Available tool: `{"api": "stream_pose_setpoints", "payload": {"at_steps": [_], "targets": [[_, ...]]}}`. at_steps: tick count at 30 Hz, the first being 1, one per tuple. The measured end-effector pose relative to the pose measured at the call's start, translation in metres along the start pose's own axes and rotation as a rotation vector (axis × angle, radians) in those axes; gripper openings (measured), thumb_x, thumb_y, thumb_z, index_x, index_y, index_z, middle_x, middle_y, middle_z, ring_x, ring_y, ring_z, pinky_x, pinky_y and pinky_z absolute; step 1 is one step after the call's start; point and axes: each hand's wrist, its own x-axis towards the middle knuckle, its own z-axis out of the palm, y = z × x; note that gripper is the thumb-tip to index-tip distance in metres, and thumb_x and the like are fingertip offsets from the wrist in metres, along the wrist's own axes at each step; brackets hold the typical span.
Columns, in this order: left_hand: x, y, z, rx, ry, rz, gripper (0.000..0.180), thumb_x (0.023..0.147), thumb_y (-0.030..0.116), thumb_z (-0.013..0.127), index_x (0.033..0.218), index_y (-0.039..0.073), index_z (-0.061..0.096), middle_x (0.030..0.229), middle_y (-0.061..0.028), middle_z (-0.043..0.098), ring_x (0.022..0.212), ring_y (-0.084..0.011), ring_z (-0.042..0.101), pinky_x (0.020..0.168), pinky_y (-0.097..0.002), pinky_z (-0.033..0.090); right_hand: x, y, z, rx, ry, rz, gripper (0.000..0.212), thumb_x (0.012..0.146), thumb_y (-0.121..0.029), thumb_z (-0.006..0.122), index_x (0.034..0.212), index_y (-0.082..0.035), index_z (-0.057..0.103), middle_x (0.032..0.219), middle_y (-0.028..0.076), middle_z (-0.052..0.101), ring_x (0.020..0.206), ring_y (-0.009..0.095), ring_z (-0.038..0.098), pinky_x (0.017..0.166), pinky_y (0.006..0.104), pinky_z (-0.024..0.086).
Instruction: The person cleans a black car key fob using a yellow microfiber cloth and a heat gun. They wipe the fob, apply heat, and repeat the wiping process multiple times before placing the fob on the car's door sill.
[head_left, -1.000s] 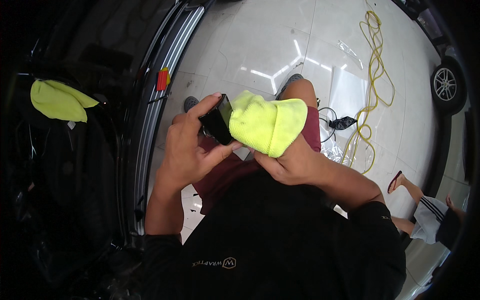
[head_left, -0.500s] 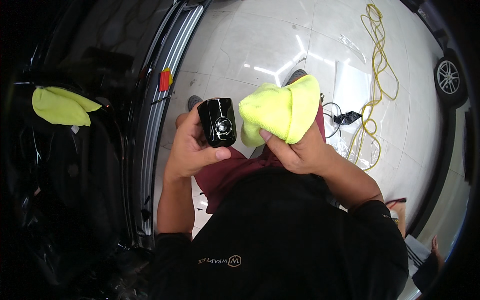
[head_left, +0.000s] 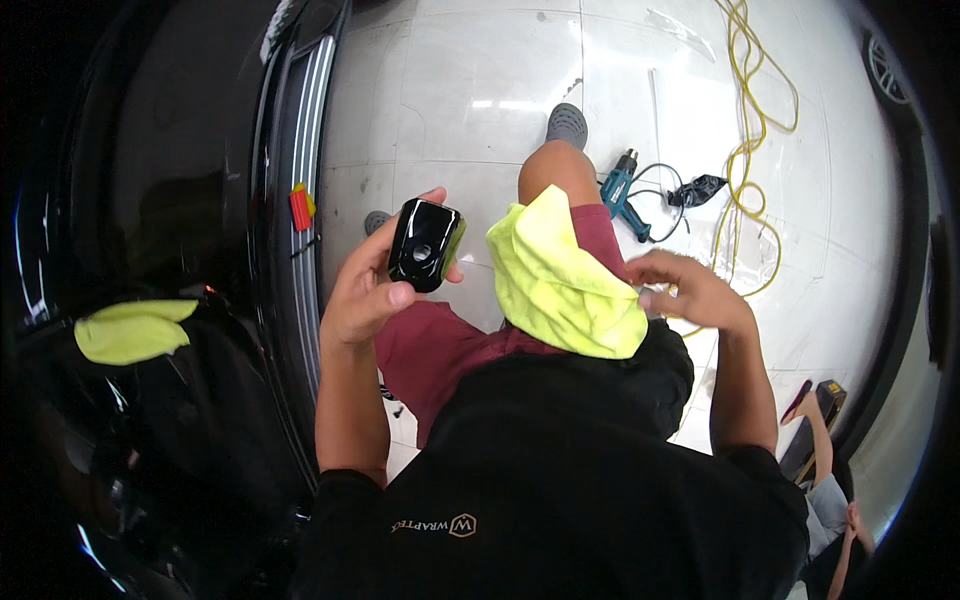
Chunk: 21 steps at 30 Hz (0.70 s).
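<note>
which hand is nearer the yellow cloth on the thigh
Right. The right hand is by the cloth, at its right edge; the left hand is apart, to its left, holding a glossy black piece.

A black short-sleeved shirt (head_left: pixel 600 470) with a pale emblem (head_left: pixel 462 525) tops maroon shorts (head_left: pixel 430 345) and grey perforated shoes (head_left: pixel 568 124).

The 2 bare forearms (head_left: pixel 352 410) rise nearly upright. Left of the frame's centre, the left hand (head_left: pixel 358 295) grips with fingers (head_left: pixel 376 245) and thumb (head_left: pixel 396 295) bent; right of centre, the right hand (head_left: pixel 695 288) points leftward, fingers loosely curled.
</note>
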Motion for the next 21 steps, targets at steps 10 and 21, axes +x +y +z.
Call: {"api": "stream_pose_setpoints", "payload": {"at_steps": [10, 21], "targets": [[0.151, -0.001, 0.015, 0.197, 0.078, -0.125, 0.082, 0.066, 0.018, 0.078, 0.137, -0.003, 0.041, 0.114, -0.0092, 0.054, 0.103, -0.0157, 0.055, 0.091, -0.0296, 0.046, 0.118, 0.366, -0.041, 0.129, 0.719, 0.667, 0.040, 0.083, -0.025, 0.061, 0.111, 0.003, 0.061, 0.098, 0.018, 0.067, 0.089, 0.026, 0.065, 0.078, 0.0349, 0.050], [0.273, -0.037, -0.001, 0.365, 0.101, -0.191, 0.091, 0.065, 0.032, 0.078, 0.137, -0.009, 0.039, 0.130, -0.0182, 0.049, 0.112, -0.0248, 0.058, 0.093, -0.0390, 0.051, 0.205, 0.422, -0.037, -0.476, 0.625, 0.833, 0.059, 0.080, -0.010, 0.056, 0.137, -0.007, 0.040, 0.134, 0.024, 0.043, 0.116, 0.043, 0.051, 0.097, 0.0476, 0.044]]}}
